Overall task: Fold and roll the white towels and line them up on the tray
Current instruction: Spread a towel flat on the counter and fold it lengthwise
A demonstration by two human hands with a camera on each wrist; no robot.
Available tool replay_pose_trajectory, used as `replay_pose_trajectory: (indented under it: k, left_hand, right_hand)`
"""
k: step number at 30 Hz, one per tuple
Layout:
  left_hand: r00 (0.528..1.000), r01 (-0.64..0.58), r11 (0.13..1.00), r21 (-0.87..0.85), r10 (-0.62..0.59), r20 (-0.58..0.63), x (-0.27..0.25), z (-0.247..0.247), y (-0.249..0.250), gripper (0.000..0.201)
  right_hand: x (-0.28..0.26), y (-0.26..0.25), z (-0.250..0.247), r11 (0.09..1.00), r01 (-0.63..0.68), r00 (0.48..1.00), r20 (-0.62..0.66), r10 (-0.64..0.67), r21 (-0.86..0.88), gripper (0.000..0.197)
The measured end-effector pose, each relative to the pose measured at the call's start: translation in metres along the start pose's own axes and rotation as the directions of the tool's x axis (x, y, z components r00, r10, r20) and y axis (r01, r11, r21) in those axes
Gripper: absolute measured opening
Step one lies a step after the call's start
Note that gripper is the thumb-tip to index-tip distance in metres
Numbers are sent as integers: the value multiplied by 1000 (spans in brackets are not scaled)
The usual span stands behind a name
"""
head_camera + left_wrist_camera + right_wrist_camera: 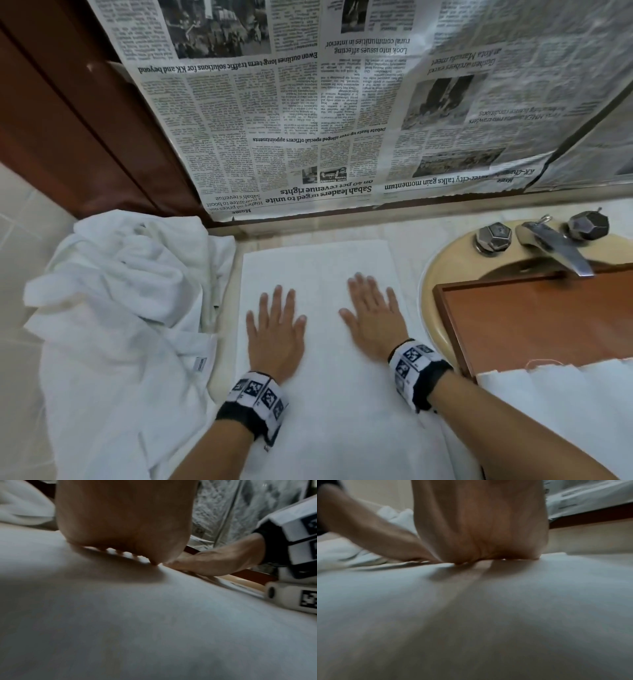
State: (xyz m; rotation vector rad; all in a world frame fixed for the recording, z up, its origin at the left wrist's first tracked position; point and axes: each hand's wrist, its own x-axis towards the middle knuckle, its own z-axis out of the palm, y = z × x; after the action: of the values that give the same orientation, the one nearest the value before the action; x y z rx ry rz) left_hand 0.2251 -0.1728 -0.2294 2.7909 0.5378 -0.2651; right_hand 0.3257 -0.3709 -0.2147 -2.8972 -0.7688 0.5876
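Bathroom counter [404, 233], pale stone, seen from above w/ a beige sink [442, 267] at right and newspaper sheets [291, 120] taped over the wall behind it. A white towel [322, 270] lies spread flat on the counter in the middle, long side running away from the person. Both hands press on it, palms down. Left hand [275, 329] sits on the towel's left half, fingers straight and slightly spread, gripping nothing. Right hand [373, 320] sits on the right half, just beside the left but not touching it, fingers also straight and fanned, gripping nothing. Each wrist wears a black band w/ white printed marker blocks [262, 395]. Left wrist view: heel of the left hand [125, 517] flat on towel cloth [137, 622], right hand [221, 562] low on the towel beyond. Right wrist view is blurred; palm heel [479, 524] down on the cloth [471, 615]. A heap of crumpled white towels [113, 308] sits at left, touching the flat towel's left edge. Wooden tray [534, 325], reddish brown, rests across the sink basin at right; a chrome faucet [555, 246] w/ two faceted knobs stands behind it. Another white cloth [561, 411] overlaps the tray's near edge.
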Motion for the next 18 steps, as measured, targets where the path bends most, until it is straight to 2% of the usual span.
replay_pose_trajectory:
  k: [3,5,6,9,11,12,14,18]
  left_hand:
    - [993,118,993,-30,-118,-19,-1,-6,-33,68]
    - [988,155,986,-69,-155,-3,-10,-9,-37,65]
    - [992,126,990,-62,-127,-7,-18,-7,-30,66]
    - [996,-85,996,-40,83,-36,-46,5,6,62]
    - [990,-142,990,-5,142,12,-60,14,17,57]
    - [992,-126,992,1,126,17,-63,17,15,57]
    - [998,-68,998,-3,68,4,-67,16,1,58]
    - [997,68,998,-12,-68,-25,-72,14,-38,69]
  right_hand:
    - [-5,29,-13,991,-133,991,21,133,-15,66]
    - [-16,27,-13,990,-142,990,-10,142,-7,65]
    - [-24,17,-11,994,-109,993,-41,109,5,68]
    - [-49,-25,12,995,88,991,-107,-83,48,68]
    - [-62,-40,27,985,166,986,-37,-165,53,65]
    - [-67,-39,30,988,146,989,-16,-145,57,65]
    - [-67,-23,31,996,92,994,-61,-92,9,68]
    - [-69,17,24,993,-114,993,-35,115,39,77]
